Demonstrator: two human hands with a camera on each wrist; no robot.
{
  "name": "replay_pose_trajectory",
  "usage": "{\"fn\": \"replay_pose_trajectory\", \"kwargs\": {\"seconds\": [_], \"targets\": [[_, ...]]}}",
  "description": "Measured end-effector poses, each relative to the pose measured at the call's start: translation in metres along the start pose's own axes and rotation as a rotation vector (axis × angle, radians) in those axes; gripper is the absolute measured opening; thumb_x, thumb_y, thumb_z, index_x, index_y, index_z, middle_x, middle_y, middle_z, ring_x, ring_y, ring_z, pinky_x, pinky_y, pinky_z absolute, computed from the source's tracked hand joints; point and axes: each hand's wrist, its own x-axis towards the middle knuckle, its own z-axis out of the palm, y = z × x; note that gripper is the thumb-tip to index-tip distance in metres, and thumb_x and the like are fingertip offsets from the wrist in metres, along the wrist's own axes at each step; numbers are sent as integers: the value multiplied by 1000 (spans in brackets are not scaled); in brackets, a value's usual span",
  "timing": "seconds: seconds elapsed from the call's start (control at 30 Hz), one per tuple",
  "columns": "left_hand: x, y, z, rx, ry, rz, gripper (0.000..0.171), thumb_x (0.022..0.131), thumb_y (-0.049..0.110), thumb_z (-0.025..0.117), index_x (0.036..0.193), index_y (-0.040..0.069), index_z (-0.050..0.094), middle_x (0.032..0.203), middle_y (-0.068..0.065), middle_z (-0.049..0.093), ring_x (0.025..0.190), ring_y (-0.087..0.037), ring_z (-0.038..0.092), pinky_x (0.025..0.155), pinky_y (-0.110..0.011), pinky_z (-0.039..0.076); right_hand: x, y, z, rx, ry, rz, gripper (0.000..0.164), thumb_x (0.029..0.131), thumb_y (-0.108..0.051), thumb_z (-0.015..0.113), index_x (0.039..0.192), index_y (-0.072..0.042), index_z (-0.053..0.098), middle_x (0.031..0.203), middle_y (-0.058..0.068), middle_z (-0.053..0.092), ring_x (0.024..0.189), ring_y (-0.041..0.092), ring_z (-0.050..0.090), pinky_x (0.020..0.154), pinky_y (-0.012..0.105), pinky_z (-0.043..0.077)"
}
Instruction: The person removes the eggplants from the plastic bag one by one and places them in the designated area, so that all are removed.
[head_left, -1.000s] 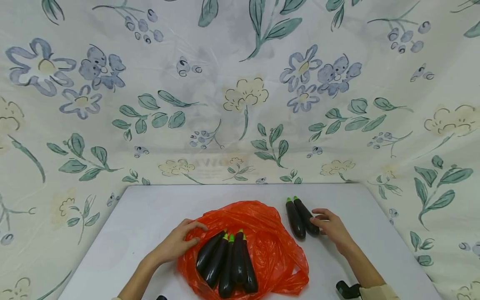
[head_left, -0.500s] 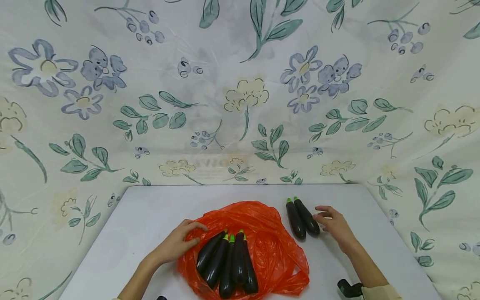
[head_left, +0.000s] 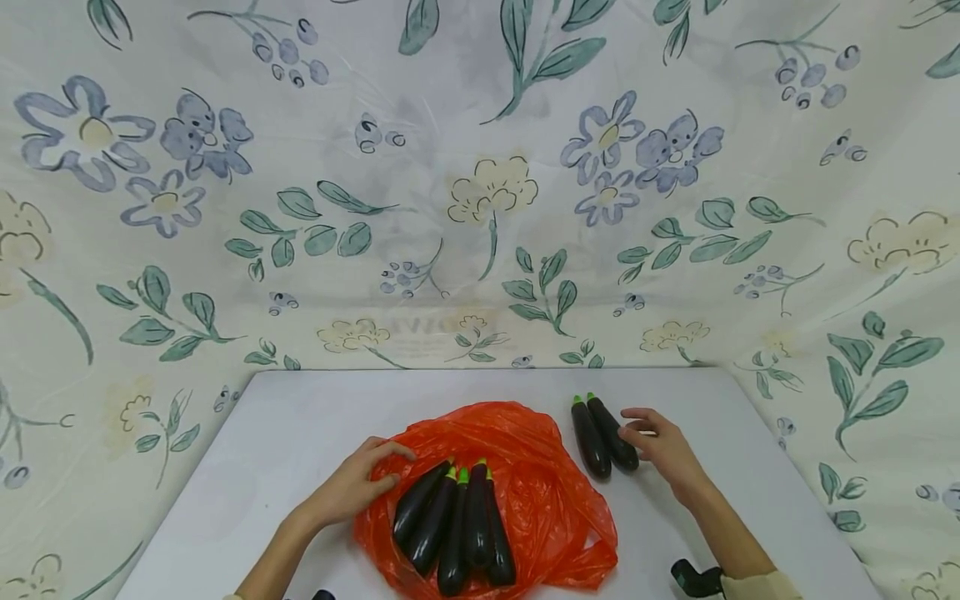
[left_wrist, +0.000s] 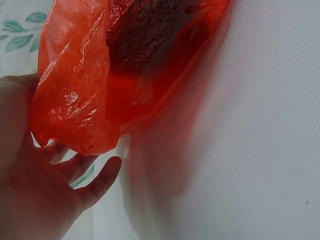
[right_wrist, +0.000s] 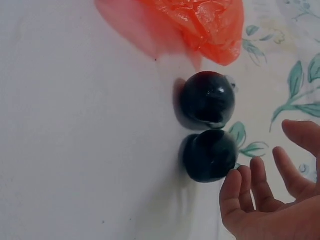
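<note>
A red plastic bag (head_left: 525, 492) lies spread on the table with several dark eggplants (head_left: 453, 533) in its mouth, green stems pointing away. My left hand (head_left: 358, 483) holds the bag's left rim, thumb and fingers curved about the film. In the left wrist view, red film (left_wrist: 75, 100) covers parts of the fingers, while the little finger shows below it. To the right of the bag, two more eggplants (head_left: 591, 442) lie side by side. My right hand (head_left: 663, 450) hovers beside the rightmost one, fingers loosely bent around nothing, fingertips overlapping its edge in the head view.
The white table (head_left: 300, 400) ends at a floral fabric backdrop (head_left: 480, 250) behind and on both sides. A black device (head_left: 696, 578) sits at the right wrist, by the sleeve. The bag's loose handle (head_left: 592, 558) trails to the right.
My right hand drew slightly away from the rightmost eggplant, then came back toward it, a little farther up the table. The left hand, the bag and the eggplants stay put.
</note>
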Motion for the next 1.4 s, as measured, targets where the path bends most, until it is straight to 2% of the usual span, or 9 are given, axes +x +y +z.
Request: {"fn": "replay_pose_trajectory", "kwargs": {"seconds": [0.37,0.63,1.03,1.4], "targets": [[-1,1,-1,2,-2,3,29,93,10,68,116,28,66,124,-8,53,114,-28,53,95,-52,55,-6,-15,7,49,-63,-36,48,99,-28,63,139,-5,51,124,18,57,106,31,58,83,32,54],[0,0,1,5,-9,3,30,93,9,68,116,28,66,122,-8,53,112,-27,53,94,-53,54,-11,-20,17,76,-125,-45,48,97,-27,67,137,-5,53,114,13,61,100,26,59,80,34,53],[-1,3,0,5,1,-11,29,93,9,68,115,28,66,122,-8,53,113,-28,53,94,-52,55,-16,-32,30,82,-217,-48,49,95,-28,69,135,-4,54,108,12,61,95,26,58,71,35,54],[0,2,2,-4,1,-8,30,93,9,68,116,29,66,123,-8,53,115,-28,53,94,-52,55,-19,-34,43,116,-314,-55,45,96,-23,66,136,-5,55,107,16,61,93,31,60,74,37,55]]}}
